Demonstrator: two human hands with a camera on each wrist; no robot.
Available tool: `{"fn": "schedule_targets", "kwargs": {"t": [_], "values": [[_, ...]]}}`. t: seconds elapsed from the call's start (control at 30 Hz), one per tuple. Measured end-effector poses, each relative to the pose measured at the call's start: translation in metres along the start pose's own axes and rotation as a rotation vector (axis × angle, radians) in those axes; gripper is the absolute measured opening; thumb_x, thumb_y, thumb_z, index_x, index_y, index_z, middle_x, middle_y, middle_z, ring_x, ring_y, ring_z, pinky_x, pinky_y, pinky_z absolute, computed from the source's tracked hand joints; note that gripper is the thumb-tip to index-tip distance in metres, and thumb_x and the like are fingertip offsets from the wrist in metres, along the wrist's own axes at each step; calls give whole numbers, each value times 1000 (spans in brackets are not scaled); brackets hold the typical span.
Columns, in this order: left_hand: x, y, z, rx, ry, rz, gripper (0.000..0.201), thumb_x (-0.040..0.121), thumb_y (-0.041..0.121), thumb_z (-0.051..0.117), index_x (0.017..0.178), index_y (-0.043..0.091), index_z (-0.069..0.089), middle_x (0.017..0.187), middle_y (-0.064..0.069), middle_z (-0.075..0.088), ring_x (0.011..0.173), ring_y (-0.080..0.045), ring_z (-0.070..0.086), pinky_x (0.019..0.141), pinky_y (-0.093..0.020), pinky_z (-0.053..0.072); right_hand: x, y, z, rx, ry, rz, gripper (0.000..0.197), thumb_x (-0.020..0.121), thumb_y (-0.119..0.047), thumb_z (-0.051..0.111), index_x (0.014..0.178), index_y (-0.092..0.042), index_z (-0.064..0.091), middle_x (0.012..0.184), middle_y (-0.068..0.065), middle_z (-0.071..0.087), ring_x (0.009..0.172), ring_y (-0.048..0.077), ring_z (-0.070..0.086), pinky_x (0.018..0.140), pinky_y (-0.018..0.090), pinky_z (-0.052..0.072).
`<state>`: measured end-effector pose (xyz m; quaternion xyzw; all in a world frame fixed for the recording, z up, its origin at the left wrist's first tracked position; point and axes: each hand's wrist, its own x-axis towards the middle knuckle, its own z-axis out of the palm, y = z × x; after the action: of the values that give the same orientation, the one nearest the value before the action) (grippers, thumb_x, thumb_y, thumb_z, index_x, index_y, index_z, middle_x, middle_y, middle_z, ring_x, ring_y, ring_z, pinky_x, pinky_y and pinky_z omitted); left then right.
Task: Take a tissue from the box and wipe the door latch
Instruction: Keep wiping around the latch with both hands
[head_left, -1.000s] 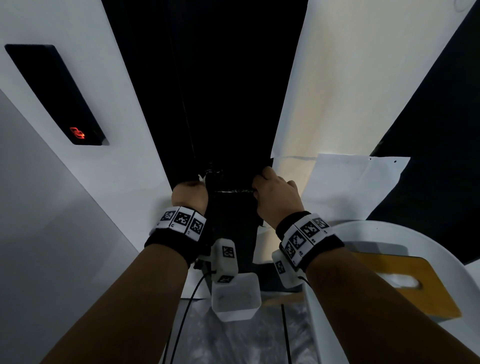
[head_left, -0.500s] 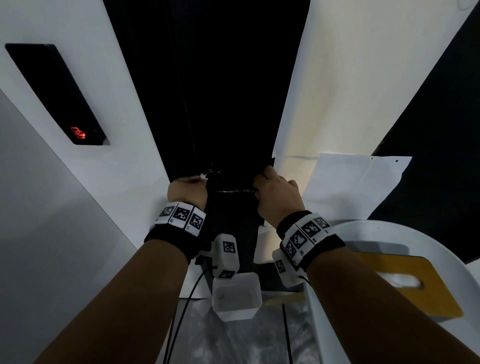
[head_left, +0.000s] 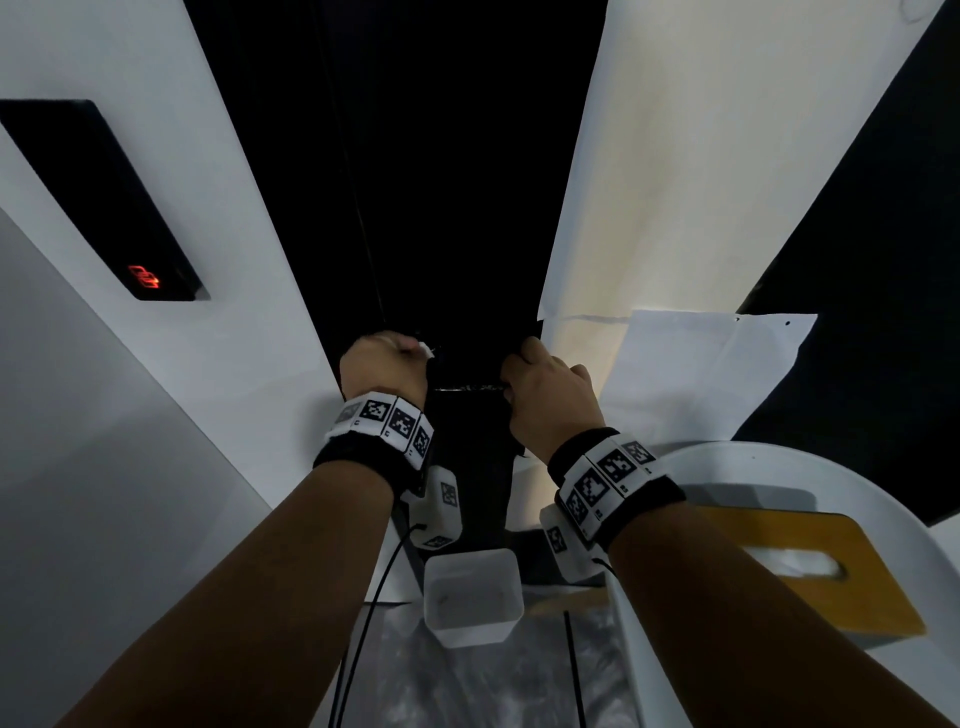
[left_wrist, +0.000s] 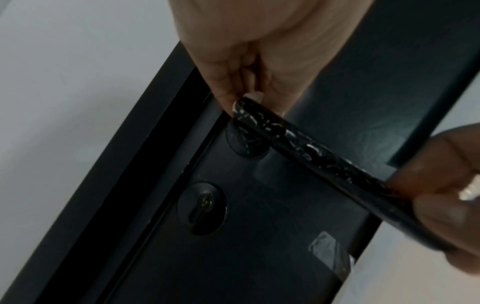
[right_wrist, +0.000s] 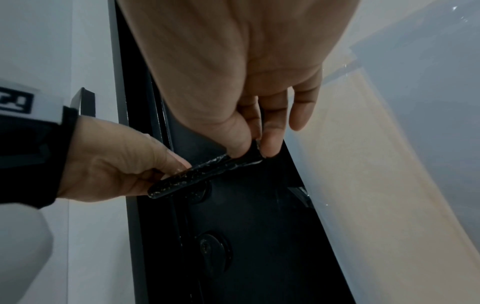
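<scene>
A dark lever door latch (head_left: 467, 387) flecked with pale marks sticks out of the black door. My left hand (head_left: 382, 364) is curled at its left end, and a white scrap of tissue (head_left: 426, 351) pokes out of the fist. In the left wrist view the fingertips (left_wrist: 233, 96) press the latch (left_wrist: 311, 148) near its pivot. My right hand (head_left: 550, 389) pinches the latch's right end (right_wrist: 249, 158) between thumb and fingers. The orange tissue box (head_left: 831, 582) lies on a white round table (head_left: 727, 467) at the right.
A round keyhole (left_wrist: 202, 207) sits below the latch. A black panel with a red light (head_left: 145, 275) hangs on the white wall to the left. White paper sheets (head_left: 701, 374) cover the door's right side. A white tub (head_left: 472, 592) stands below my wrists.
My left hand has shifted slightly upward at the latch's left end. The right hand keeps its grip in the same place.
</scene>
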<state>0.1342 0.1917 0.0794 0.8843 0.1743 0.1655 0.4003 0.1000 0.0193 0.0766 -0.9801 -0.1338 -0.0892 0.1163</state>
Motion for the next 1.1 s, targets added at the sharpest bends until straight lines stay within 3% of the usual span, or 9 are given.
{"fn": "schedule_targets", "kwargs": {"t": [0.23,0.4,0.53,0.7,0.87,1.1], "values": [[-2,-7,5,185,-21,285,17,81,15,62,74,23,75,96,3,70,87,-18,64,74,-21,46,0,0,-1,11,8,-7,27,79,-6,51,105,-14,56,109,4,45,87,29,57,73,36,32],[4,1,3,255,-38,317,4,79,17,66,78,18,69,93,-4,66,83,-24,63,71,-30,51,-1,0,-1,7,10,-4,27,79,-6,52,104,-15,56,109,4,45,88,29,57,72,35,31],[5,5,3,319,-26,353,7,82,18,63,79,16,68,92,-7,64,79,-28,63,65,-32,51,-1,0,-1,7,7,-8,25,80,-6,52,103,-15,56,108,3,45,87,29,57,71,35,30],[-2,-2,-3,244,114,302,15,86,25,60,79,14,65,82,-11,66,71,-31,64,60,-31,50,-1,0,0,-4,12,-10,24,81,-7,51,104,-15,55,108,3,45,87,28,56,71,34,30],[-3,-8,-9,222,102,205,16,89,23,58,90,11,69,78,-12,70,75,-32,66,62,-31,48,-1,-1,0,-1,12,-2,26,80,-7,52,104,-15,56,109,4,45,89,29,57,73,35,32],[-11,-18,-9,93,82,89,18,90,16,54,99,7,66,93,-15,70,90,-33,64,71,-29,45,-2,-1,-1,-2,8,-1,26,81,-7,51,105,-15,56,109,4,45,87,29,57,73,36,32]]}}
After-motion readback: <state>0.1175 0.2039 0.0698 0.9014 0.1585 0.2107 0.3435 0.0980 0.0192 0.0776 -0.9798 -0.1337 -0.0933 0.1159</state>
